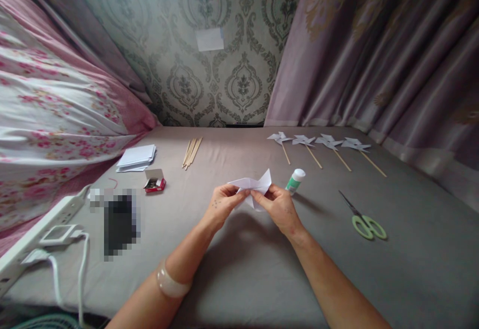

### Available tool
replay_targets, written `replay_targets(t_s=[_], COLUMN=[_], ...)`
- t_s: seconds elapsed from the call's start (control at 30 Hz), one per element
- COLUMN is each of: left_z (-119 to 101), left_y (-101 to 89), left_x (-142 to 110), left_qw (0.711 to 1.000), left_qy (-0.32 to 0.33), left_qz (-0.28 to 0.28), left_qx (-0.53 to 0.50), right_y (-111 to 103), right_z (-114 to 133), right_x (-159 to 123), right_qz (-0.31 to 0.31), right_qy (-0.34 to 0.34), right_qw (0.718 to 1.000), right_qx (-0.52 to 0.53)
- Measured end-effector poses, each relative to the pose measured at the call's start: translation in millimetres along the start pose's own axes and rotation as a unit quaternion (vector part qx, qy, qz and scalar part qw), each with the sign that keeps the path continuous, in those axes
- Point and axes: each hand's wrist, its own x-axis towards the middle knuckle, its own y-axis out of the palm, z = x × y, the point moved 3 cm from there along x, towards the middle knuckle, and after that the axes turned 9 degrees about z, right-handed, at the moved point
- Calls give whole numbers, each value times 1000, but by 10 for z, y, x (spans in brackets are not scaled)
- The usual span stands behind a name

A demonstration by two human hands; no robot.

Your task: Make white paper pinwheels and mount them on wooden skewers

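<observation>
Two bare forearms lie nearest the camera, reaching up to a thin white folded-paper shape held between the hands. Left hand and right hand each pinch it narrowly, thumbs almost meeting near its middle. Hard thumb pressure there could crease or tear the sheet, and a slackened pinch might let a flap spring loose. If the right hand swung outward, it might topple the white-capped green-and-white glue stick just beside it. The paper looks matte and crisp, one pointed corner rising near the right fingers, another flap hanging below the thumbs. Beyond the right hand lie four white paper pinwheels on wooden sticks; to its right, green-handled metal scissors.
</observation>
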Motion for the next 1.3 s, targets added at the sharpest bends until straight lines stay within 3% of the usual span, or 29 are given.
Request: replay_targets(t_s=[0.63,1.3], left_z=[33,-2], left_y=[-37,-39], left_x=[26,16], left_qw=[999,999], left_qy=[-28,-32], left_qz=[8,21], left_qx=[-37,-18], right_y=[51,33], right_z=[36,-20], right_x=[-1,-3], right_qz=[34,50], right_qy=[37,41], right_qw=[992,993], right_qx=[119,100])
